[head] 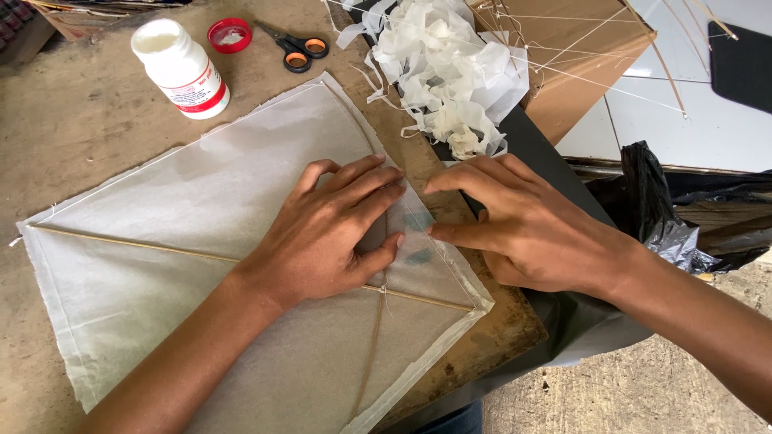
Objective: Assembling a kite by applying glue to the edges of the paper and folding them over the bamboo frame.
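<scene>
A diamond-shaped kite of thin white paper [185, 193] lies flat on a worn brown table [72, 120], with thin bamboo sticks crossing under it [121, 243]. My left hand [326, 233] lies flat on the paper near the right edge, fingers spread. My right hand [523, 229] presses the folded paper edge beside it with fingertips and thumb. Neither hand holds anything.
An open white glue bottle [181, 68] with its red cap [229, 35] stands at the back, next to black scissors with orange-lined handles [296, 47]. A heap of white paper scraps [446, 68] lies behind my hands. Kite frames with string [579, 48] and a black plastic bag [659, 217] are on the right.
</scene>
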